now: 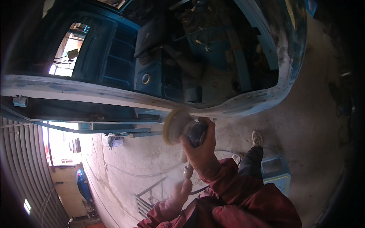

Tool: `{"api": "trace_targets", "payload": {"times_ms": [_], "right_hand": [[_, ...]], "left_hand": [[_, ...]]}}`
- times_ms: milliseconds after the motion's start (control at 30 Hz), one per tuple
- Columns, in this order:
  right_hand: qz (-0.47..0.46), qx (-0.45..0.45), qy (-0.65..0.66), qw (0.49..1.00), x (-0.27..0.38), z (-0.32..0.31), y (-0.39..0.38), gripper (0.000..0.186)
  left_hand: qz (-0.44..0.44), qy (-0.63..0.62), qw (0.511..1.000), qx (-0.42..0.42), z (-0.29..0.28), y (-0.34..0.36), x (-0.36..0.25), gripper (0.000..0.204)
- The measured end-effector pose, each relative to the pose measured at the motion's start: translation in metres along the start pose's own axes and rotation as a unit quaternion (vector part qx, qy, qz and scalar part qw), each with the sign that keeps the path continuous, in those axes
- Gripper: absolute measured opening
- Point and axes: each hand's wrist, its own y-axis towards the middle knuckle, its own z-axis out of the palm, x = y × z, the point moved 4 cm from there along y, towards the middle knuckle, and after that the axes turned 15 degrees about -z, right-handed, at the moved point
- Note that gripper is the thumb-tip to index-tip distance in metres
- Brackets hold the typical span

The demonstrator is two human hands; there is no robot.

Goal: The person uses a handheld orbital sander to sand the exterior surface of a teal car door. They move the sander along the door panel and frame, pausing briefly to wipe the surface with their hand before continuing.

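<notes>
My right hand [199,152] grips a round pneumatic sander [194,133] with a dark top and a yellowish pad, blurred at its rim. The pad is at the lower edge of the pale, scuffed sill of a blue vehicle body [239,110]; I cannot tell whether it touches. Lower down, my left hand [181,192] is closed on the hose fitting [188,171] below the sander, its fingers partly blurred. Both arms wear red sleeves.
The vehicle's open cab [152,76] fills the upper view. Below it are a bucket [116,141], hoses and cables on the concrete floor, a metal frame [148,193], a blue stool [277,174] beside my foot, a corrugated wall [23,159] and a bright opening at left.
</notes>
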Motion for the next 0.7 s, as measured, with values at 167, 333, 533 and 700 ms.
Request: {"api": "trace_targets", "payload": {"times_ms": [167,333,533,700], "right_hand": [[0.055,-0.012,0.002,0.998,-0.014,-0.004,-0.003,0.072],[0.003,-0.013,0.016,1.000,-0.007,-0.001,-0.002,0.072],[0.023,-0.011,-0.016,1.000,-0.014,-0.003,-0.004,0.073],[0.051,-0.032,0.029,0.998,-0.021,-0.004,-0.006,0.072]], "left_hand": [[-0.030,-0.022,0.999,0.027,0.008,0.003,0.004,0.044],[-0.008,-0.014,1.000,0.000,0.006,0.005,0.007,0.046],[-0.015,0.003,1.000,0.016,0.009,0.004,0.001,0.047],[-0.032,-0.022,0.999,0.023,0.014,0.003,-0.003,0.048]]}}
